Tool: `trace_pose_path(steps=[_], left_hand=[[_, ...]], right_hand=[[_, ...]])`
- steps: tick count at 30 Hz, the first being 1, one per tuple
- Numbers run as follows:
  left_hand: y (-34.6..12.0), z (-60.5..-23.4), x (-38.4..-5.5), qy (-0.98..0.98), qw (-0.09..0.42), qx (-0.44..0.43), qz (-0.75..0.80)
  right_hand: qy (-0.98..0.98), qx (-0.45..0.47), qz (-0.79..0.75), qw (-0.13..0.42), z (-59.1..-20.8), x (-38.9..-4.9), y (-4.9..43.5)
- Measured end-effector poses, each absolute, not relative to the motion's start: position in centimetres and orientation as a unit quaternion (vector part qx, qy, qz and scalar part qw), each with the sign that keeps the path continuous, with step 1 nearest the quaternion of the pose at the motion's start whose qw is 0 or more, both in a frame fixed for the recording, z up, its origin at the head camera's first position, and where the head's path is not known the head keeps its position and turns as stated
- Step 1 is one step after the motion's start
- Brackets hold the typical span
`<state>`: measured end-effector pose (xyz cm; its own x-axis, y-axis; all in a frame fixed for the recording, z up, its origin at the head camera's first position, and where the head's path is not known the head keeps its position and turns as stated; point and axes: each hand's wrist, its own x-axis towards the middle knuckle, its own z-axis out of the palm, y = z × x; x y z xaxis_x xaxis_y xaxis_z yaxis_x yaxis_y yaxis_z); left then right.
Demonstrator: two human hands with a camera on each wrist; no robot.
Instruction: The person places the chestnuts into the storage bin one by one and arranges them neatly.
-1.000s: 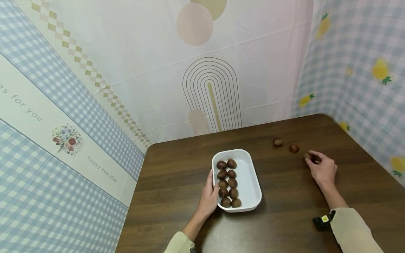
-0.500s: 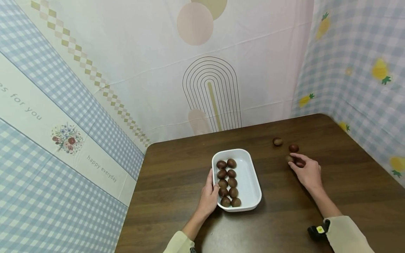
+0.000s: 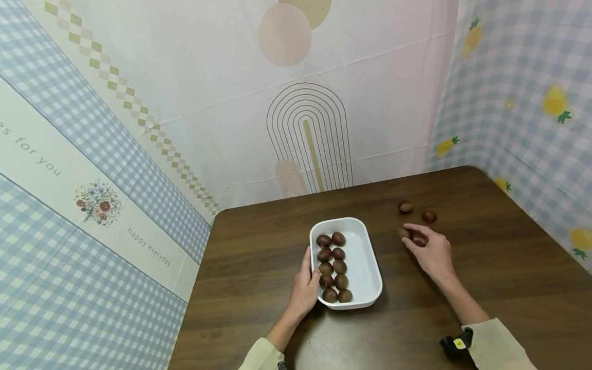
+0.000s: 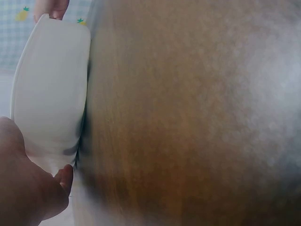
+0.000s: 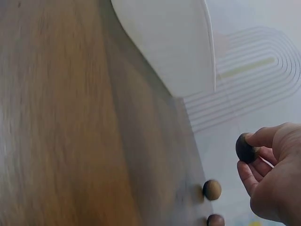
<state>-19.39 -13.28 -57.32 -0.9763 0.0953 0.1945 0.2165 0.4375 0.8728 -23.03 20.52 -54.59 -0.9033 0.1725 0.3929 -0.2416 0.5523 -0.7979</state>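
A white rectangular dish (image 3: 363,272) stands on the table with two columns of brown chestnuts (image 3: 339,266) along its left half. My left hand (image 3: 305,290) holds the dish by its left side, thumb at the rim and fingers along the outer wall. To the right of the dish, my right hand (image 3: 432,252) pinches one chestnut (image 5: 245,148) between thumb and fingertips. In the right wrist view this nut looks dark and oval, held up over the table. The dish's inside is hidden in both wrist views.
Two loose chestnuts, one with a tan patch (image 3: 405,206) and one darker (image 3: 429,216), lie on the brown wooden table (image 3: 250,267) beyond my right hand. A patterned cloth (image 3: 393,103) hangs behind the table, and checked cloth (image 3: 522,92) at the right.
My right hand has moved left from the right part of the table toward the dish, carrying the pinched chestnut. The left hand and the dish have stayed in place.
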Motion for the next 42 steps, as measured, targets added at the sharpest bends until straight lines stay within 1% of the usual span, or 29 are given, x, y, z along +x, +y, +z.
trace_pose_path(steps=[8,21,30,36,42], left_hand=[[-13.3,-57.3,-19.4,-0.846,0.055,-0.093,-0.523],[-13.3,-57.3,-19.4,-0.843,0.051,-0.092,-0.527],[-13.2,-57.3,-19.4,-0.84,0.05,-0.094,-0.533],[-13.2,-57.2,-19.4,-0.839,0.051,-0.094,-0.534],[-13.2,-57.1,-19.4,-0.842,0.05,-0.091,-0.53]], right_hand=[[-0.843,0.061,0.488,0.219,-53.5,-22.5,18.6],[-0.845,0.13,0.483,0.191,-51.4,-21.5,15.9],[-0.85,0.168,0.477,0.149,-51.8,-20.9,13.6],[-0.86,0.184,0.453,0.145,-52.1,-20.4,12.1],[-0.874,0.199,0.425,0.13,-52.2,-19.9,10.9]])
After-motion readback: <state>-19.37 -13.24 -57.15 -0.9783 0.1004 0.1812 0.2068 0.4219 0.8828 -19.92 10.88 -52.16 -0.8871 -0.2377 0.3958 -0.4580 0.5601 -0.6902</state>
